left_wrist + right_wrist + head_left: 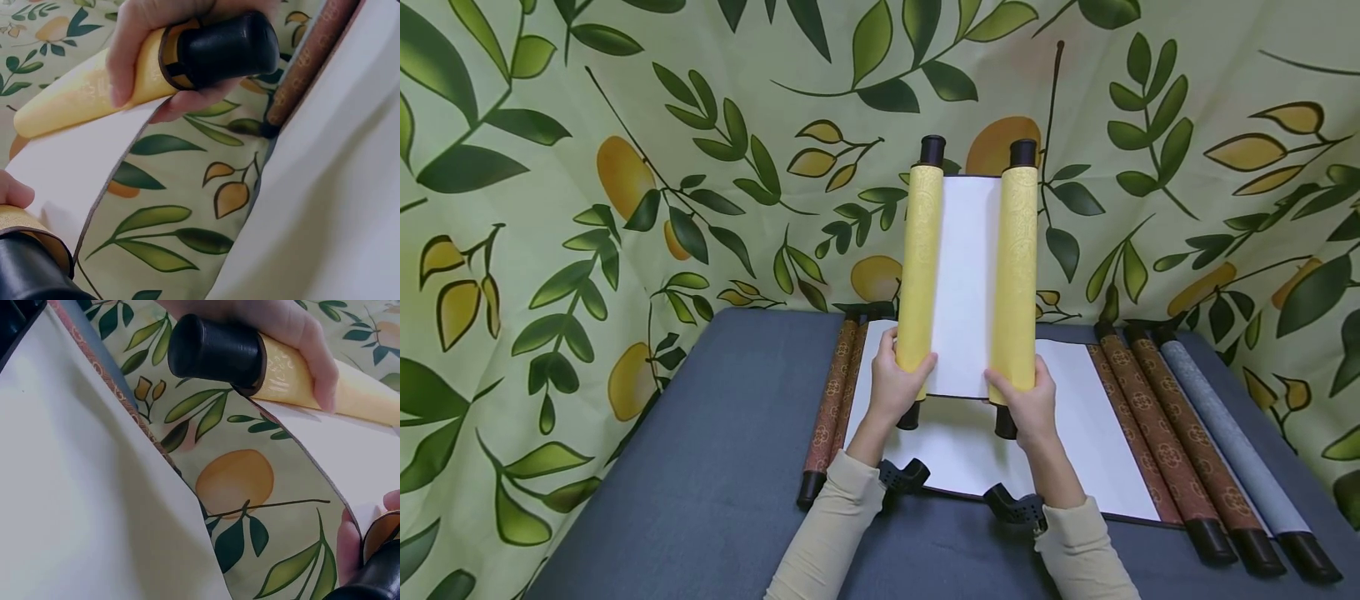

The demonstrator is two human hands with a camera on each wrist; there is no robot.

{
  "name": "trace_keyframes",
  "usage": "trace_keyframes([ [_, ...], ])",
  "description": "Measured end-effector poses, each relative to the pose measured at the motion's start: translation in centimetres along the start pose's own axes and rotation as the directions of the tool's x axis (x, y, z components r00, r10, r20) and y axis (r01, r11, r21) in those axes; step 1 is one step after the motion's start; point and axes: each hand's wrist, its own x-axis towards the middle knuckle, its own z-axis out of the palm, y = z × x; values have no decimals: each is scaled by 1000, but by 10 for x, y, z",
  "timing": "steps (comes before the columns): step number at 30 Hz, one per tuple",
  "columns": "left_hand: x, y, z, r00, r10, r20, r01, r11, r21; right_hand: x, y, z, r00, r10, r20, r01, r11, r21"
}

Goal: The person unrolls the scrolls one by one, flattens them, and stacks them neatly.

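A yellow scroll [919, 267] with black end knobs is held up above the table, partly unrolled, a white strip of paper [964, 283] showing between its two rolls. My left hand [895, 379] grips the lower part of the left roll, its thumb across the front. Around the bottom of the right roll [1015, 275] curl the fingers of my right hand [1026, 400]. In the left wrist view the left hand [156, 37] wraps the roll just beside its black knob [228, 50]. The right wrist view has the right hand [281, 331] doing likewise.
Beneath lies a larger brown-patterned scroll [1090, 433], spread open with white paper on the blue-grey table [730, 433]. To its right lie a brown scroll roll [1198, 442] and a light blue one [1240, 442]. A leaf-print cloth [700, 150] hangs behind.
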Motion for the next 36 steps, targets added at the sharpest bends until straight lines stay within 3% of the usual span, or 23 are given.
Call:
trace_keyframes([
  [4, 1, -2, -1, 1000, 13, 9, -13, 1000, -9, 1, -1, -3, 1000, 5, 14, -5, 999, 39],
  [9, 3, -2, -5, 1000, 25, -1, -25, 1000, -15, 3, -3, -9, 999, 30, 26, -30, 999, 12],
  [19, 8, -2, -12, 999, 27, -27, -28, 999, -34, 5, -7, -20, 996, -26, 83, 40, 985, -165],
  [24, 10, -3, -15, 1000, -2, -18, 0, 994, -106, 6, -7, -24, 993, -68, 98, 82, 985, -149],
  [28, 11, -4, -17, 999, -38, 2, 38, 987, -158, 7, -8, -26, 994, -46, 101, 58, 990, -126],
  [30, 9, 6, -20, 999, -48, 13, 49, 986, -158, 8, -8, -26, 995, -21, 97, 33, 992, -121],
  [36, 9, 1, -17, 1000, -16, 13, 17, 992, -126, 10, -8, -27, 998, 21, 65, -18, 998, -52],
])
